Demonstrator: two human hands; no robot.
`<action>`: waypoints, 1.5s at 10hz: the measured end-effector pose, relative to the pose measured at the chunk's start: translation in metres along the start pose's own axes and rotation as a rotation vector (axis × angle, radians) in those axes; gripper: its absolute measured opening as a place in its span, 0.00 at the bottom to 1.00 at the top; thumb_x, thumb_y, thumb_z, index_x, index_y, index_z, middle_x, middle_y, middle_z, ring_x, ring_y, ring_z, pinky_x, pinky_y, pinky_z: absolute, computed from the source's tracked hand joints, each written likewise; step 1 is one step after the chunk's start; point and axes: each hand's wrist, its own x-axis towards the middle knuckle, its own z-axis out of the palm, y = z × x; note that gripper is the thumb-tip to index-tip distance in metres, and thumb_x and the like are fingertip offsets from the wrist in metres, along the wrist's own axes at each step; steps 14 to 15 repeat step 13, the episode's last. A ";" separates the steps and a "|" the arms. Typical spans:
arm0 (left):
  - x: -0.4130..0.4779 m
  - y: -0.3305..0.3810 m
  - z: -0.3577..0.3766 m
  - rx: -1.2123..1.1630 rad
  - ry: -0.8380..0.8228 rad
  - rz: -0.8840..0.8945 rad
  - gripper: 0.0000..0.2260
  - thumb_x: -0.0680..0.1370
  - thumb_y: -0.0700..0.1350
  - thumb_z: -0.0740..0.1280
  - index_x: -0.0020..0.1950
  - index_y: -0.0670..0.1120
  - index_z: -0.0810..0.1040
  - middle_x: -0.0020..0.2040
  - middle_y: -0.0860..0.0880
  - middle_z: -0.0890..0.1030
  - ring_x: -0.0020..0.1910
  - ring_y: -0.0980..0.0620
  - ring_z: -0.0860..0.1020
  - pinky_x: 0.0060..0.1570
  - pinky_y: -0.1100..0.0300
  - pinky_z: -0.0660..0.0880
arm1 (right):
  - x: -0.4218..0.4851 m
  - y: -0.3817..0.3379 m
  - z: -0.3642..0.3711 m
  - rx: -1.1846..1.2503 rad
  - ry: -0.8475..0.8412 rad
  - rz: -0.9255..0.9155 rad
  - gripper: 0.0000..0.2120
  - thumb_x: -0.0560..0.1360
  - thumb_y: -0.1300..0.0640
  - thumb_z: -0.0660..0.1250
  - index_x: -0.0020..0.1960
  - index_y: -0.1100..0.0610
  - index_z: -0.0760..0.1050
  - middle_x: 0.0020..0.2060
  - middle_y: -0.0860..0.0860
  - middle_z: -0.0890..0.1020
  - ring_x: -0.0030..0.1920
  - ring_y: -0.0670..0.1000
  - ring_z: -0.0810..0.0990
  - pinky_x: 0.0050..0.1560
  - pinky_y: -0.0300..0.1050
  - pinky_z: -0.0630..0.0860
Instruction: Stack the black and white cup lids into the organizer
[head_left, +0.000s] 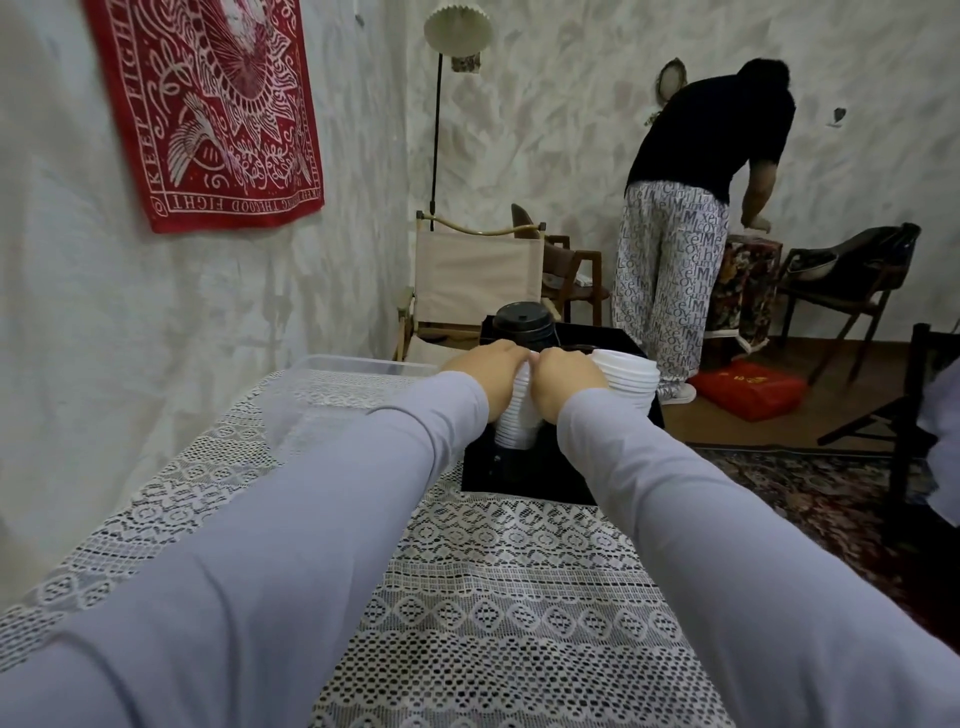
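A black organizer stands on the lace-covered table. Between my two hands a tall stack of white lids rises from its near compartment. My left hand grips the stack's left side and my right hand grips its right side, fingertips meeting over the top. A second stack of white lids sits in the organizer to the right. A stack of black lids stands in the back compartment, partly hidden by my hands.
A clear plastic bin sits on the table left of the organizer. Beyond the table are a canvas chair, a floor lamp, a red bag on the floor, and a person bent over a stool at the back right.
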 end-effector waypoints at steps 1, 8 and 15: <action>0.001 -0.002 0.006 -0.042 -0.020 0.013 0.20 0.80 0.41 0.59 0.72 0.48 0.64 0.71 0.47 0.65 0.67 0.45 0.68 0.65 0.50 0.66 | -0.004 0.000 0.005 -0.034 0.027 -0.044 0.16 0.78 0.65 0.54 0.64 0.59 0.68 0.59 0.58 0.76 0.59 0.59 0.75 0.55 0.48 0.70; -0.038 -0.004 0.019 -0.095 0.106 0.063 0.25 0.80 0.40 0.55 0.77 0.48 0.53 0.78 0.51 0.52 0.74 0.49 0.58 0.71 0.54 0.59 | -0.044 0.011 0.025 0.072 0.183 -0.229 0.30 0.78 0.57 0.57 0.76 0.58 0.50 0.75 0.54 0.56 0.75 0.53 0.53 0.74 0.46 0.52; -0.070 0.003 0.001 -0.100 0.071 0.005 0.28 0.80 0.44 0.55 0.78 0.48 0.46 0.78 0.50 0.44 0.76 0.51 0.48 0.74 0.53 0.49 | -0.066 0.006 0.009 0.150 0.102 -0.199 0.32 0.79 0.54 0.55 0.78 0.54 0.42 0.77 0.52 0.43 0.77 0.51 0.44 0.75 0.50 0.50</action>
